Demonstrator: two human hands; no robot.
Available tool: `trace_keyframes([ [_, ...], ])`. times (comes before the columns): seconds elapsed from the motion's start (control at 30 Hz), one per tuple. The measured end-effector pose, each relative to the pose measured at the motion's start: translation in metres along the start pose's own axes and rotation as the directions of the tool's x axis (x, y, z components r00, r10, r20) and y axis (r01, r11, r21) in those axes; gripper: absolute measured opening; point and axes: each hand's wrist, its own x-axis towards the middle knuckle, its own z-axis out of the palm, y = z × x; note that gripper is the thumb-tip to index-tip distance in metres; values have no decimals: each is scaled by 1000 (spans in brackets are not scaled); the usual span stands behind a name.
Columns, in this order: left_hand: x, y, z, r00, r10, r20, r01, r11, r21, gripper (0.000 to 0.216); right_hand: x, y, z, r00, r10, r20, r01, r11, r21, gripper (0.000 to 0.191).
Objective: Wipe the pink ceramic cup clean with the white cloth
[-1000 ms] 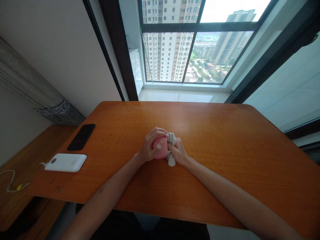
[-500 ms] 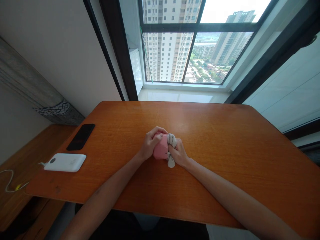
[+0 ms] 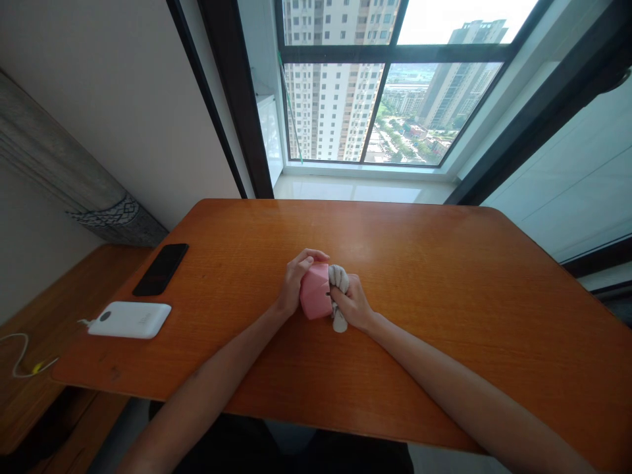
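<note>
A small pink box-like object (image 3: 315, 293) with a dark notch on its right edge is held above or on the middle of the table; its exact kind I cannot make out. Around its left and far side curls my left hand (image 3: 295, 280), gripping it. My right hand (image 3: 354, 301) is closed on a bunched whitish cloth (image 3: 338, 276), which presses against the pink object's right side. A loose end of the cloth hangs below my right fingers. The pink object's underside and far side are hidden.
On the left of the wooden table (image 3: 419, 355) lie a black phone (image 3: 160, 270) and a white power bank (image 3: 131, 320) with a cable plugged in. A wooden bench (image 3: 29, 316) adjoins the left side. Beyond the far edge is a window (image 3: 390, 105).
The pink object has turned a little and shifted slightly left and nearer. My left thumb has moved off its face toward the far edge. The right hand still clasps the cloth.
</note>
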Motion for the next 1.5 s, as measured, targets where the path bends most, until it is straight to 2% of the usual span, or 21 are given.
trace_keyframes([
  [0.1,-5,2,-3,971,231,54,-235,968,90,37,1,1,0,1000,3,-7,-3,1000,10,20],
  [0.17,-8,3,-6,918,374,128,-392,905,167,37,1,1,0,1000,2,-9,-2,1000,19,21],
  [0.23,-9,4,-8,835,506,216,-548,800,247,35,2,0,1,1000,-4,-10,5,1000,29,22],
  [0.33,-10,5,-10,683,652,330,-731,609,307,32,2,0,1,1000,-17,-12,18,999,39,22],
  [0.4,-9,5,-10,632,684,364,-775,545,320,30,2,0,1,1000,-19,-13,20,999,43,22],
  [0.47,-9,5,-8,647,673,359,-762,555,333,28,2,0,1,1000,-16,-14,17,999,46,22],
  [0.67,-10,4,-5,756,592,278,-654,682,327,30,2,2,1,1000,0,-18,1,999,45,20],
  [1.0,-7,9,-5,874,424,238,-476,848,234,24,3,1,0,999,-22,-36,22,1000,2,24],
  [1.17,-4,14,-3,923,322,211,-360,917,173,28,2,1,1,998,-55,-31,54,998,-26,23],
  [1.27,-2,18,-1,960,206,188,-231,965,126,28,1,0,1,997,-78,-22,77,996,-41,23],
  [1.37,1,20,1,990,-6,142,-3,998,69,29,0,-2,0,995,-96,-12,95,994,-50,21],
  [1.43,4,18,0,981,-143,129,140,990,33,32,0,-2,1,995,-101,-4,100,993,-55,21],
  [1.5,8,14,-2,966,-221,137,223,975,-1,34,0,-3,1,995,-104,5,104,993,-58,21],
])
